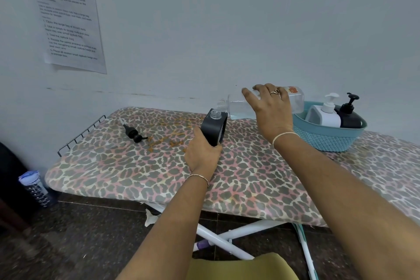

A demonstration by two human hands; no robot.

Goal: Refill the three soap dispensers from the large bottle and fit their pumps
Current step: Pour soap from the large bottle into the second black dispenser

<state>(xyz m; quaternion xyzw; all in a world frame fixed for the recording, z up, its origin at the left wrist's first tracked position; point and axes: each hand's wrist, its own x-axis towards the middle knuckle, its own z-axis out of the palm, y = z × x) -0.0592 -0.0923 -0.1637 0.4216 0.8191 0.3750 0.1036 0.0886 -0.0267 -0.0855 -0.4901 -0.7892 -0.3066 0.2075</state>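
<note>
Your left hand (202, 152) grips the dark dispenser (216, 130) from its near side, with the fingers curled around the body. The dispenser stands on the leopard-print board (250, 177) and its neck is open. Your right hand (272, 109) holds the large clear bottle (241, 107) from above, fingers wrapped over it. The bottle is tipped almost flat, and its mouth is just above the dispenser's neck. I cannot tell if liquid is running. The loose black pump (134, 134) lies on the board, well apart to the left. Beyond your right wrist, the blue basket (329, 143) holds a white dispenser (325, 117) and a black dispenser (348, 118), both with pumps on.
</note>
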